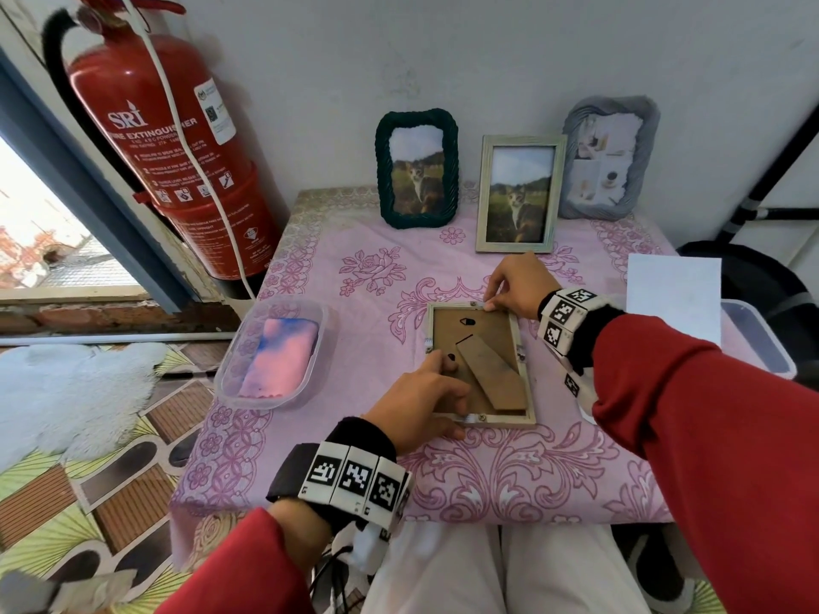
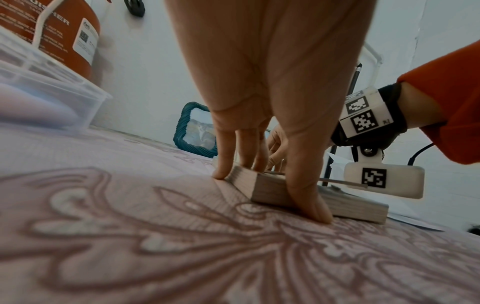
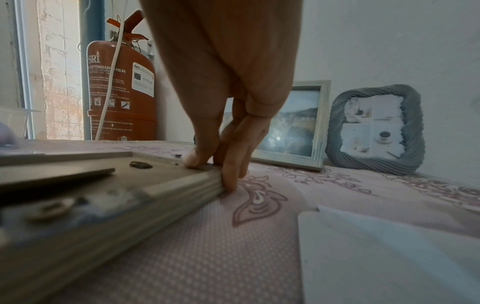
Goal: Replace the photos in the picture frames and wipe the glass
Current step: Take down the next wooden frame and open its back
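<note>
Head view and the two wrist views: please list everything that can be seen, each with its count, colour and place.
face-down frame: 1, pale wood, brown back up, table centre
standing frames: 3, dark green, pale wood, grey, against the wall
cloth: 1, pink and blue, inside clear container, table left
second clear container: 1, table right edge
white paper: 1, table right
tablecloth: 1, pink floral
fire extinguisher: 1, red, left wall
left hand: grip at the frame's near left corner
right hand: grip at its far right corner
</note>
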Demonstrator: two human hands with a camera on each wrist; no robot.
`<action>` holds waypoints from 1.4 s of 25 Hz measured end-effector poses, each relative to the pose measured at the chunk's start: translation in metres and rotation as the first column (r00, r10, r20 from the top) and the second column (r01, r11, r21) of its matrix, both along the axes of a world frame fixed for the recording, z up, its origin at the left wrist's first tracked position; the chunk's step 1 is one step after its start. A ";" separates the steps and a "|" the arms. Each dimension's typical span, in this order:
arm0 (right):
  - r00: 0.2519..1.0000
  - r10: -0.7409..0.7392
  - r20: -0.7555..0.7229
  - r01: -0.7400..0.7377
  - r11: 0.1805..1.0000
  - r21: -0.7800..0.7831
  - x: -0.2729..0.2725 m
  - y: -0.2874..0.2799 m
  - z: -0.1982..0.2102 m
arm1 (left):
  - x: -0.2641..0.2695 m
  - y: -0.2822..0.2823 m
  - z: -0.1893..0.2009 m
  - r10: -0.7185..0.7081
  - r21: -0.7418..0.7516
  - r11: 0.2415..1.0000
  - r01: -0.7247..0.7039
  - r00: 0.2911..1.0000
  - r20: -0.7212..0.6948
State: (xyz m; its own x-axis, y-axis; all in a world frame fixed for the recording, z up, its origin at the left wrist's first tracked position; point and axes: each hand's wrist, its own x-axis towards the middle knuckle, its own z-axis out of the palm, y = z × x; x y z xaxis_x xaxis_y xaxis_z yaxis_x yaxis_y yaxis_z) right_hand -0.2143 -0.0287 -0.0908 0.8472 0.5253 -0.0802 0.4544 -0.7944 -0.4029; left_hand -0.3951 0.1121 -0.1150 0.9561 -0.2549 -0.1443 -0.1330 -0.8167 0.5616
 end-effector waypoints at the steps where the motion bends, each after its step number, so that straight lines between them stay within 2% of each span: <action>1: 1.000 -0.007 0.007 0.007 1.000 0.009 -0.002 -0.001 -0.002 | 0.000 -0.001 0.000 0.000 0.005 1.000 0.000 1.000 0.006; 5: 0.999 0.014 0.051 -0.013 1.000 -0.009 -0.015 -0.008 -0.004 | 0.000 0.000 0.005 -0.035 0.030 0.999 0.036 0.998 -0.046; 8: 0.998 0.060 -0.026 -0.061 0.996 -0.057 -0.029 -0.017 0.000 | 0.005 0.005 0.011 -0.010 -0.017 1.000 0.009 0.999 -0.037; 11: 1.000 -0.004 -0.030 0.004 1.000 -0.008 -0.054 -0.023 0.000 | 0.012 0.008 0.009 0.250 -0.116 0.965 -0.234 0.957 0.148; 12: 0.999 -0.030 -0.021 0.030 1.000 0.009 -0.064 -0.023 -0.002 | 0.014 0.009 0.008 0.335 -0.152 0.938 -0.313 0.930 0.151; 14: 0.998 -0.045 -0.041 0.044 0.999 -0.014 -0.082 -0.019 -0.007 | 0.014 0.009 0.005 0.428 -0.200 0.889 -0.411 0.903 0.047; 16: 0.998 -0.054 -0.036 0.050 0.994 -0.101 -0.096 -0.015 -0.011 | 0.013 0.007 0.001 0.454 -0.225 0.865 -0.448 0.890 -0.029; 18: 0.998 -0.062 0.022 0.066 0.979 -0.192 -0.104 -0.013 -0.013 | 0.010 0.004 -0.002 0.476 -0.264 0.843 -0.469 0.878 -0.038; 20: 0.996 -0.063 0.070 0.076 0.973 -0.216 -0.107 -0.014 -0.011 | 0.008 0.002 -0.003 0.485 -0.296 0.829 -0.474 0.874 -0.041; 29: 0.993 -0.071 0.097 0.075 0.996 -0.042 -0.101 -0.023 -0.010 | 0.007 0.003 -0.009 0.474 -0.318 0.825 -0.467 0.879 -0.062; 35: 0.995 -0.042 0.089 0.050 0.995 -0.088 -0.101 -0.026 -0.016 | 0.004 0.003 -0.016 0.515 -0.400 0.785 -0.473 0.857 -0.004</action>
